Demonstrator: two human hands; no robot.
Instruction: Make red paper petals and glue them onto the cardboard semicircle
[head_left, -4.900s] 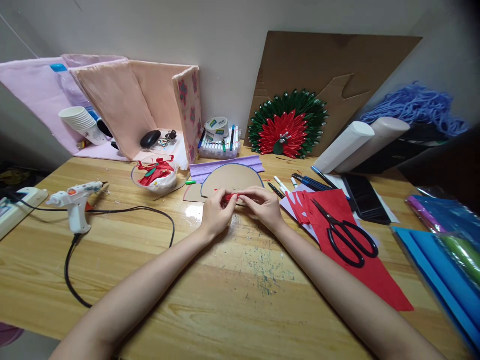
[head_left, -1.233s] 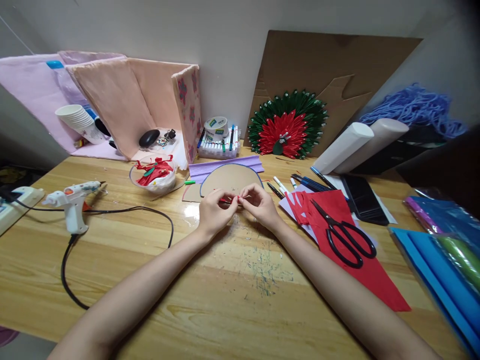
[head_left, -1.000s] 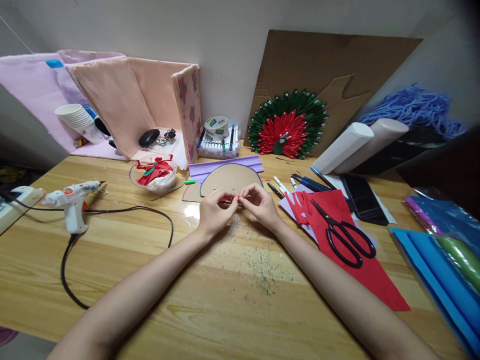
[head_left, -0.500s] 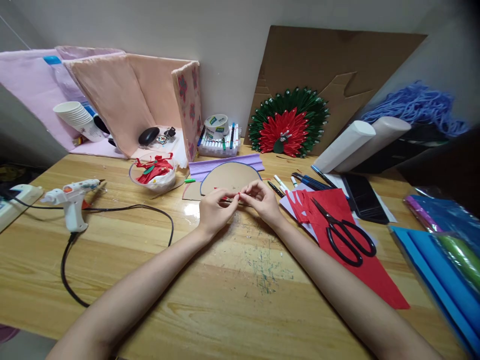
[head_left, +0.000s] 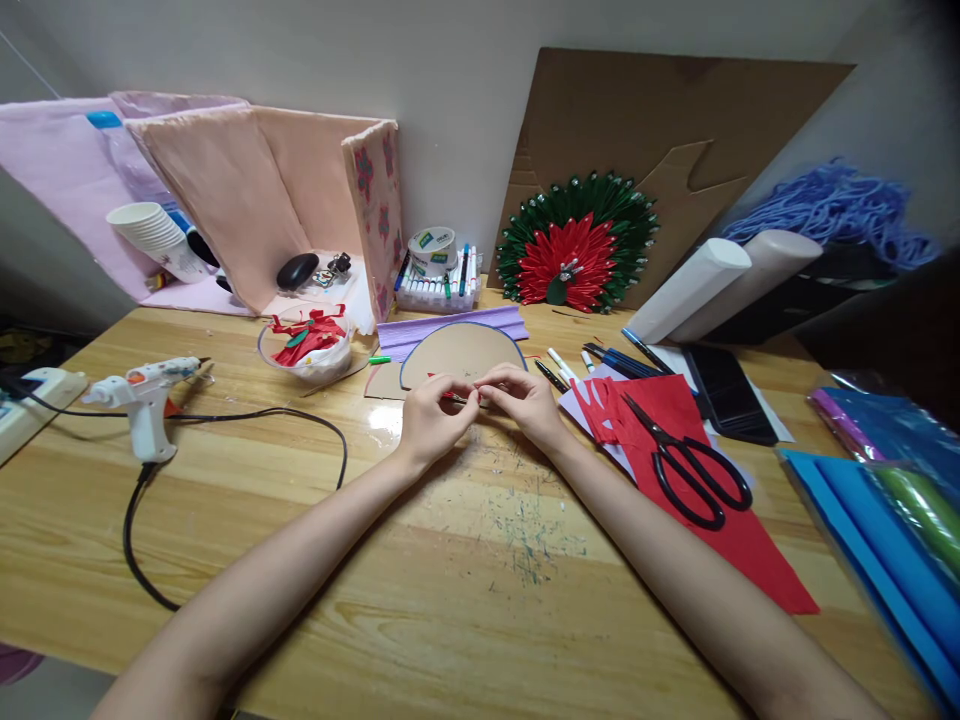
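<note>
My left hand (head_left: 436, 418) and my right hand (head_left: 523, 402) meet fingertip to fingertip over the middle of the table. Both are closed in a pinch on a small red paper strip (head_left: 453, 397), mostly hidden by the fingers. Just behind them lies a rounded cardboard piece (head_left: 465, 352) with a blue-drawn edge. To the right of my right hand, black-handled scissors (head_left: 686, 470) rest on a red paper sheet (head_left: 757, 555), whose far left corner is cut into strips.
A white glue gun (head_left: 146, 400) with a looping black cord stands at left. Behind it is a plastic bowl (head_left: 289, 370) of red scraps. Markers (head_left: 442, 290), a red-and-green paper peacock (head_left: 574, 245) and a phone (head_left: 727, 395) sit farther back; blue packets (head_left: 862, 540) lie at right.
The fingers have shifted slightly: my right fingertips have drawn in closer over my left ones, and the red bit between them is less visible. Everything else stays put.
</note>
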